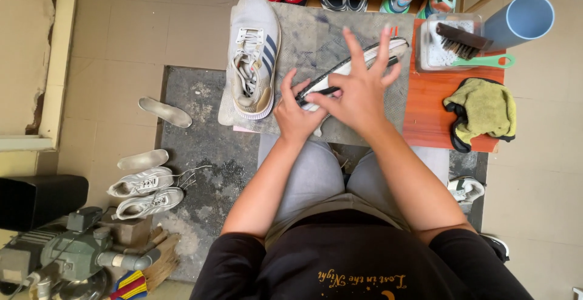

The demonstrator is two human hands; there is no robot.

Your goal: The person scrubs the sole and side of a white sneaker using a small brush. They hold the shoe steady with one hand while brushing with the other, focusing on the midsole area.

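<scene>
A white shoe with dark trim (379, 53) lies on its side across the grey mat (316, 39) on the small table. My left hand (296, 113) grips its near end from below. My right hand (359, 87) presses on the same end, thumb and forefinger pinching at the edge, the other fingers spread upward. A second white sneaker with dark stripes (252, 54) stands on the mat to the left, laces loose.
A clear tub (438, 57) with a dark brush (458, 40), a green handle, a yellow-green cloth (483, 110) and a blue cup (522, 19) sit on the orange tabletop. Insoles (164, 112) and two white sneakers (146, 192) lie on the floor left; a shoe rack stands behind.
</scene>
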